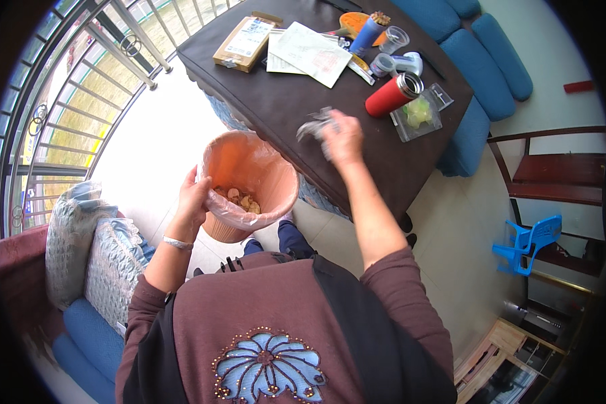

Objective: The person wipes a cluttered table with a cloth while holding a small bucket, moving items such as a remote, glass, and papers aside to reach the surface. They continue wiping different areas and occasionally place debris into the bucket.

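Observation:
My left hand grips the rim of an orange waste bin with a clear plastic liner, tilted beside the table's near edge. Pale scraps lie at its bottom. Above the dark brown tablecloth, my right hand, slightly blurred, holds a crumpled greyish wad, perhaps plastic or cloth. Right of that hand are an open red metal flask and a clear bag with something pale green in it.
Farther back on the table lie a cardboard box, papers, an orange paddle, a blue cylinder and clear plastic cups. Blue cushions line the right side. A cushioned seat stands at left, a blue plastic chair at right.

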`<state>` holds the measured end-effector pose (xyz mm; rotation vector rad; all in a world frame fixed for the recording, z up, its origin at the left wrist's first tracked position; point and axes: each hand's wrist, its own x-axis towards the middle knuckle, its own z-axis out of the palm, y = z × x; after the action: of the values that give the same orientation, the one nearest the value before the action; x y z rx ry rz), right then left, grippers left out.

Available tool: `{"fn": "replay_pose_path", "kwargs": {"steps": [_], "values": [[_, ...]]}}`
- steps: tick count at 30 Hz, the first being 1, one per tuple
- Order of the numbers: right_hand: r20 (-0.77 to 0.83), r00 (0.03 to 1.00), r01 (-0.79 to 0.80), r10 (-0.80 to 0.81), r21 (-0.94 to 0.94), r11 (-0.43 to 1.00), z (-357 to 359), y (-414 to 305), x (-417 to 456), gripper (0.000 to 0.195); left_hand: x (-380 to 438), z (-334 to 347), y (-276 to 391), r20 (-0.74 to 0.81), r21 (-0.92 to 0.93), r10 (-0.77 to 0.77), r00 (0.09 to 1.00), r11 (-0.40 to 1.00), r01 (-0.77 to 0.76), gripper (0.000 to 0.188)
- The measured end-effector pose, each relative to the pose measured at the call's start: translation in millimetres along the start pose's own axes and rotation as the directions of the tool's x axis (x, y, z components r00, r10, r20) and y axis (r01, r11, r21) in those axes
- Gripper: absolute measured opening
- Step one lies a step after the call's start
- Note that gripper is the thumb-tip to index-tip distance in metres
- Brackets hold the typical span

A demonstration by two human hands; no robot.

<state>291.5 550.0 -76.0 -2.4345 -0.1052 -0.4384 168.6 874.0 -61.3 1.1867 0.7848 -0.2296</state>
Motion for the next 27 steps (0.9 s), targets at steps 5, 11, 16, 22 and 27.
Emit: {"fn": "replay_pose_path", "kwargs": {"steps": [5,11,16,22,27], "values": [[0.006,1.0,-0.02,0.024,-0.371,0.929,29,16,8,0.033,10,0,1,-0.042,-0.071,0.082,0.996,0.994,-0.085,0.059],[0.376,0.864,0.248,-0.336,0.263,0.932,70,-108,-75,0.031,27,-14,-2,-0.065,-0.043,0.068,0.996,0.997,-0.071,0.059],[0.084,0.993,0.065,-0.082,0.19,0.98,51,-55,37,0.032,35,-27,6,-0.101,-0.062,0.074,0.992,0.995,-0.08,0.061],[0.332,0.939,0.133,-0.093,-0.102,0.986,105,-67,27,0.034,26,-3,28,-0.124,-0.103,0.08,0.989,0.99,-0.093,0.062],[0.417,0.878,0.051,-0.233,0.403,0.914,92,-122,-25,0.032,40,-8,27,-0.09,-0.151,0.122,0.989,0.979,-0.134,0.063]]}}
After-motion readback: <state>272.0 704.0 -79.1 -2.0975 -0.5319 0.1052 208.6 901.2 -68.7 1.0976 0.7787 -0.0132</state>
